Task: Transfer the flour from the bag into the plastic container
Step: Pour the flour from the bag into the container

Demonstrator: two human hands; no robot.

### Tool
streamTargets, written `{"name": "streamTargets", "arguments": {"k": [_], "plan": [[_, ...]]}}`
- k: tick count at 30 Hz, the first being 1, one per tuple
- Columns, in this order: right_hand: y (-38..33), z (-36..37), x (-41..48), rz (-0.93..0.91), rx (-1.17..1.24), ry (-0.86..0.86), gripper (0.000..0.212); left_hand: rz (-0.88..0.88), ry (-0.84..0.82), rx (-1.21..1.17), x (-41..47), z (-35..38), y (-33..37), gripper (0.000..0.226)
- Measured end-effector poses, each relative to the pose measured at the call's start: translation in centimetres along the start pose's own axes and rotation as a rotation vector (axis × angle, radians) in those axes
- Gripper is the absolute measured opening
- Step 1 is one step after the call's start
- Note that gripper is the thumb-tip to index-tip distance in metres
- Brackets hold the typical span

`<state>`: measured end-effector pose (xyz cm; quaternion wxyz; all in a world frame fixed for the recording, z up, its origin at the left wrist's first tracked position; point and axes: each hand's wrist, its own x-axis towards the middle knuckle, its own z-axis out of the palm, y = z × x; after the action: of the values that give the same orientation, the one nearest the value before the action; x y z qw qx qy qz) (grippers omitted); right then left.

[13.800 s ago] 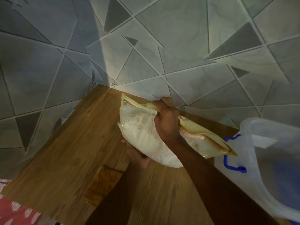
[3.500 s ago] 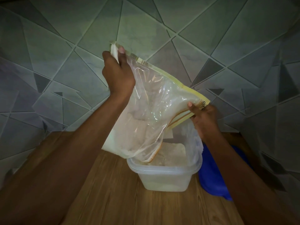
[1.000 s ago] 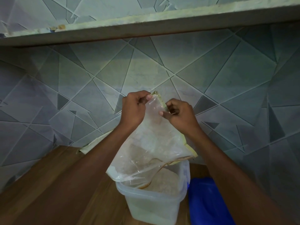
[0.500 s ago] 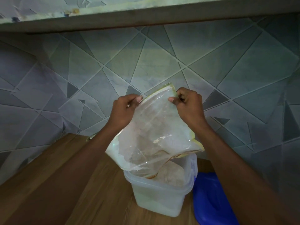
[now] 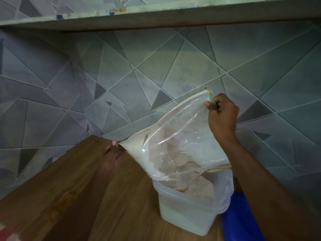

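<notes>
A clear zip bag (image 5: 180, 145) with a yellow-green edge hangs upside down, its mouth dipping into the translucent plastic container (image 5: 184, 214). White flour (image 5: 199, 188) fills much of the container, and a little dusts the bag's inside. My right hand (image 5: 221, 115) pinches the bag's raised upper corner. My left hand (image 5: 113, 150) grips the bag's lower left corner, close above the wooden counter (image 5: 69, 197). The bag is stretched slanting between both hands.
A blue lid (image 5: 239, 216) lies on the counter just right of the container, partly under my right forearm. A grey tiled wall (image 5: 121, 75) stands right behind, with a shelf edge (image 5: 156, 16) overhead. Patterned red cloth (image 5: 5, 232) shows at the bottom left.
My left hand has dropped from the bag's top down and left to its lower corner. My right hand moved right with the upper corner, stretching the bag out slanted.
</notes>
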<state>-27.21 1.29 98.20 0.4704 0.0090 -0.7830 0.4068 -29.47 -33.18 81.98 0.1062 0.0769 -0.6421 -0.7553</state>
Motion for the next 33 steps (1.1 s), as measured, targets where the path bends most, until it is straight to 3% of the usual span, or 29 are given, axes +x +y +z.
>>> {"name": "streamTargets", "arguments": {"k": [4, 7, 9, 12, 15, 20, 33], "plan": [[-0.3, 0.5, -0.2, -0.007, 0.001, 0.056, 0.027, -0.015, -0.046, -0.271, -0.6, 0.3, -0.6, 0.022], [-0.4, 0.4, -0.3, -0.021, 0.005, 0.066, 0.028, -0.034, -0.06, -0.348, 0.2, 0.3, -1.1, 0.044], [-0.4, 0.2, -0.3, -0.024, 0.006, 0.069, 0.028, -0.048, -0.128, -0.352, 0.6, 0.3, -0.9, 0.045], [-0.4, -0.1, 0.1, -0.016, 0.02, 0.083, 0.028, -0.027, -0.122, -0.344, 1.0, 1.0, 0.6, 0.017], [-0.3, -0.4, 0.6, -0.02, 0.016, 0.102, 0.029, 0.026, -0.092, -0.348, 2.4, 1.2, 1.5, 0.013], [-0.4, -1.8, 1.5, 0.003, 0.015, 0.129, 0.032, 0.082, -0.123, -0.276, 2.7, 2.1, 3.8, 0.03], [0.5, -4.9, 2.2, 0.094, -0.015, 0.197, 0.03, 0.18, -0.033, -0.133, 2.0, 5.7, 7.0, 0.02]]}}
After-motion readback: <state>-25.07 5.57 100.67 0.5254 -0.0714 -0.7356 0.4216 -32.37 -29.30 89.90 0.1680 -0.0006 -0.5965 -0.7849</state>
